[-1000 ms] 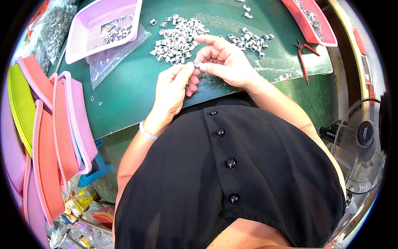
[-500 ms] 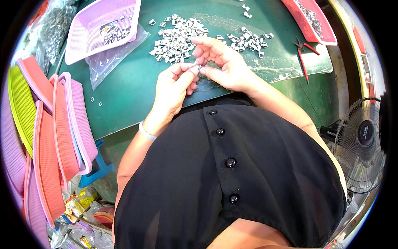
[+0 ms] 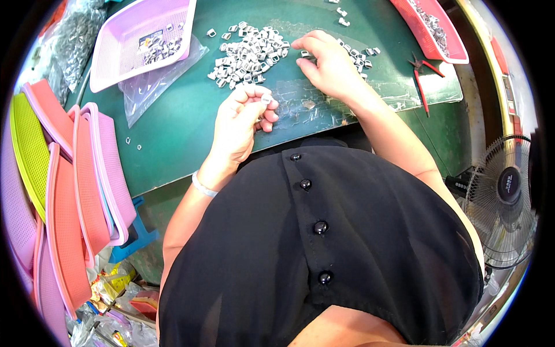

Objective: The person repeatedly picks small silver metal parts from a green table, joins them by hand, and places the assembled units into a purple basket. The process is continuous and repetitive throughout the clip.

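Observation:
Between thumb and forefinger, my left hand (image 3: 237, 124) pinches a small metal ring-shaped piece (image 3: 266, 99) above the table's near edge. My right hand (image 3: 329, 65) is over the table to the right, thumb and forefinger apart, with no piece visible in its grip. It partly covers a smaller group of square metal loops (image 3: 361, 56). A larger heap of the same silvery loops (image 3: 248, 55) lies between the hands, farther back. A single loop shows on the table in the gap between my right thumb and forefinger.
The green table (image 3: 173, 144) carries a lilac basket (image 3: 110, 58) of metal pieces on a plastic bag (image 3: 139, 98). Red-handled pliers (image 3: 421, 84) and a pink basket (image 3: 413, 29) are at right. Stacked coloured baskets (image 3: 69, 220) stand left; a fan (image 3: 509, 185) stands right.
My hands have come apart. The right one moved up and right, toward the smaller group of loops, while the left stayed near its place with the small piece.

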### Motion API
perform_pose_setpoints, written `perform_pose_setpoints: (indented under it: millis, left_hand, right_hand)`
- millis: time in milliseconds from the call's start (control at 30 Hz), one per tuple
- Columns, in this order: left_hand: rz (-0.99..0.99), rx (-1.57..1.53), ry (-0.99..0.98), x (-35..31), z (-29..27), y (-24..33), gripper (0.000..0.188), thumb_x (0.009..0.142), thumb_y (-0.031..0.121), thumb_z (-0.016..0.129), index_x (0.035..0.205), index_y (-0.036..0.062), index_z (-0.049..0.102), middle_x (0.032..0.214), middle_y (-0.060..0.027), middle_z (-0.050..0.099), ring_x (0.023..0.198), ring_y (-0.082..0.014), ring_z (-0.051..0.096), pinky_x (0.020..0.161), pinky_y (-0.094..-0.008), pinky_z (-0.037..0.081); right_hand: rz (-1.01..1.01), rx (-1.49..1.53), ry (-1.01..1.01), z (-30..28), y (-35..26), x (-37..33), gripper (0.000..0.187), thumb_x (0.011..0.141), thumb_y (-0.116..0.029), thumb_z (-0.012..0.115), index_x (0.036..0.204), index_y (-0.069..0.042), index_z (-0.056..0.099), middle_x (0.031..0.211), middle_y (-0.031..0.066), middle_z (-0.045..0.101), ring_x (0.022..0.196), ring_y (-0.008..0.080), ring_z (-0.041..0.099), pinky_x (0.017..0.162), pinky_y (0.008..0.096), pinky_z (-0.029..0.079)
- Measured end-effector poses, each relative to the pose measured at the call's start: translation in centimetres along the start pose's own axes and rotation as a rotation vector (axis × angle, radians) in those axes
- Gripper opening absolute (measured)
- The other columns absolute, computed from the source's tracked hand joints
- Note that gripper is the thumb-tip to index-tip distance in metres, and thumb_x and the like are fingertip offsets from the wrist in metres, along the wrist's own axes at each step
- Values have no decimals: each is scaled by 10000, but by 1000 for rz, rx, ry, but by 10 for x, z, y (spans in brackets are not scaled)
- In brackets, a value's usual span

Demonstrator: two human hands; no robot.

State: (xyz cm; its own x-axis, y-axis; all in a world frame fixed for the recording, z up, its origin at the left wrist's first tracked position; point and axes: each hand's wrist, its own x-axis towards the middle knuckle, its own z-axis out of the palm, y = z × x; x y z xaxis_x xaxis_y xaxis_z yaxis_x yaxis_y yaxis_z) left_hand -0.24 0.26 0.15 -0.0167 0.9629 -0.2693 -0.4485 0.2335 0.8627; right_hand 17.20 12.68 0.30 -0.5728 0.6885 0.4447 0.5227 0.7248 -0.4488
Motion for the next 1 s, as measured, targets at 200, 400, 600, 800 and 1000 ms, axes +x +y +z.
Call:
perform_pose_setpoints:
  millis: [200,400,600,800,1000]
  left_hand:
    - [2,-119,-84,1,-7,1,188,819,23,489,999,10,543,861,-73,597,689,-125,576,574,-234,458]
    - [-41,-54,-28,0,-2,3,144,848,76,519,962,2,567,793,-46,581,657,-107,549,562,-227,443]
    - [-37,-13,-11,3,1,2,166,892,157,538,949,6,577,761,-33,574,630,-91,536,536,-218,429]
    - [-12,-80,34,4,2,-2,187,898,182,549,930,3,592,723,-28,576,586,-89,522,509,-211,414]
    - [48,-48,55,2,2,-5,139,885,121,562,943,-1,596,730,-23,581,588,-80,520,508,-197,412]
  right_hand:
    - [-50,-134,-67,9,4,14,207,744,-131,626,940,-65,624,898,109,579,886,296,556,799,388,444]
    - [-92,-187,-88,11,4,20,141,746,-168,630,848,-72,617,838,103,586,847,290,568,755,391,454]
    - [-112,40,-121,1,-6,19,113,747,-132,637,779,-44,574,797,93,573,797,283,563,693,369,456]
    - [-361,239,-37,3,-37,1,128,717,-70,662,813,-39,583,834,71,574,798,257,571,687,333,474]
    - [-299,414,-28,12,-37,-11,124,727,-70,644,840,-53,596,833,75,578,811,267,573,692,334,476]
